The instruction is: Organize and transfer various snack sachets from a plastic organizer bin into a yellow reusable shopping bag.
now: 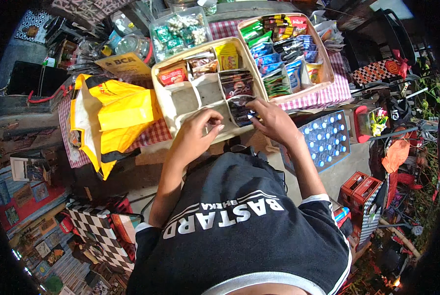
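Note:
A cream divided tray (162, 101) lies in front of me on a checked cloth. My right hand (277, 123) reaches into its front right compartment, fingers and thumb closed around dark sachets (239, 111). Over the tray's front edge hovers my left hand (194, 132), fingers curled, thumb apart, nothing visible between them. More dark sachets (237, 84) stand in the compartment behind. Along the back row are red-orange sachets (172, 74), brown sachets (203, 64) and yellow sachets (227, 56). Bare bottom shows in the left and middle compartments.
A second tray (332, 73) of colourful sachets adjoins on the right. At left, a yellow bag (126, 118) gapes on the checked cloth (339, 91). Behind stands a clear container (156, 42) of green-and-white packets. A crate of blue-capped bottles (323, 140) sits lower right.

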The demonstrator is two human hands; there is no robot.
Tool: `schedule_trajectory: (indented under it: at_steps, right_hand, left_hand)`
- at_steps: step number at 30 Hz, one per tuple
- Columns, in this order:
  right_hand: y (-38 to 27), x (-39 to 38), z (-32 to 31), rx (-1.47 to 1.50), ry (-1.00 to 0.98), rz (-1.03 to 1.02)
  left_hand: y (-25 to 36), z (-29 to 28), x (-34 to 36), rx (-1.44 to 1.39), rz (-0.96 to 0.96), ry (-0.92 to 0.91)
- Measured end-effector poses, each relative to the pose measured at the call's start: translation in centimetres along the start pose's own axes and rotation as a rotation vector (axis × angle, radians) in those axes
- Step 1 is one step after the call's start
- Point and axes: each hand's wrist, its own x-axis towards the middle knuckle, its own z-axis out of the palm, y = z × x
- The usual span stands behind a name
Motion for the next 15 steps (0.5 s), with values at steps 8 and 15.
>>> schedule_trajectory:
  at_steps: [8,15]
  right_hand:
    - [2.8,1.9,1.5,-0.105,-0.135,-0.215]
    - [5.0,3.8,4.3,-0.273,-0.119,-0.347]
  left_hand:
    - [-3.6,7.7,2.0,0.262,0.036,0.055]
    - [-4.7,9.8,2.5,0.186,-0.097,0.140]
